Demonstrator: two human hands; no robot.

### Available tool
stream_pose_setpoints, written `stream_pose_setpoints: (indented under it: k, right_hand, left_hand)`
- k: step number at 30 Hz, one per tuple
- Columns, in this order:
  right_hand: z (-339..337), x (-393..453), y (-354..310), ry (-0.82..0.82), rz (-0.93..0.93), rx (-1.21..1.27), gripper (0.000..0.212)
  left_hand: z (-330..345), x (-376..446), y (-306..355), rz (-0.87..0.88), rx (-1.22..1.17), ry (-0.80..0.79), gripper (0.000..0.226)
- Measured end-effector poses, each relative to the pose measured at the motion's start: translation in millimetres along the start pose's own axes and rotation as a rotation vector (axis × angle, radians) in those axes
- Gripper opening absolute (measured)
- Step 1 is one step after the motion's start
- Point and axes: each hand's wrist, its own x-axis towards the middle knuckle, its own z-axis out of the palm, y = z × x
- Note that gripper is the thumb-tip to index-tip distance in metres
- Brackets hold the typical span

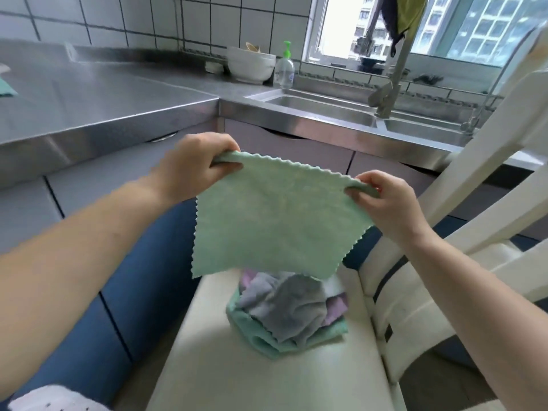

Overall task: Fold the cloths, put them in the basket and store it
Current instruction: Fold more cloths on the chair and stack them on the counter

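A light green cloth (275, 221) with a zigzag edge hangs spread out in the air above a white chair seat (225, 366). My left hand (192, 164) pinches its top left corner and my right hand (385, 200) pinches its top right corner. Under the hanging cloth, a crumpled heap of cloths (287, 310) lies on the seat: grey on top, lilac at the sides, teal at the bottom. No basket is in view.
A steel counter (98, 96) runs along the left and back, with a folded teal cloth (6, 89) at its far left edge. Stacked white bowls (250, 66), a soap bottle (284, 69) and a double sink (323, 109) with a tap stand behind. The chair's white back (462, 203) rises at right.
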Motion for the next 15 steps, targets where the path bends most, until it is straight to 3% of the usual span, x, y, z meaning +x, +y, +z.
stream_pose_setpoints:
  k: [4,9,15]
  right_hand:
    - [1,-27,-21,-0.082,0.030,0.135,0.005]
    - [26,-107,-11,-0.440,0.214,0.315,0.005]
    - [67,-210,30,-0.750,0.526,0.355,0.040]
  left_hand:
    - [-40,-37,14,-0.086,-0.082,-0.058,0.023]
    - [-39,-130,29,-0.357,-0.275,-0.345,0.010]
    - [7,-242,54,-0.672,-0.427,-0.604,0.009]
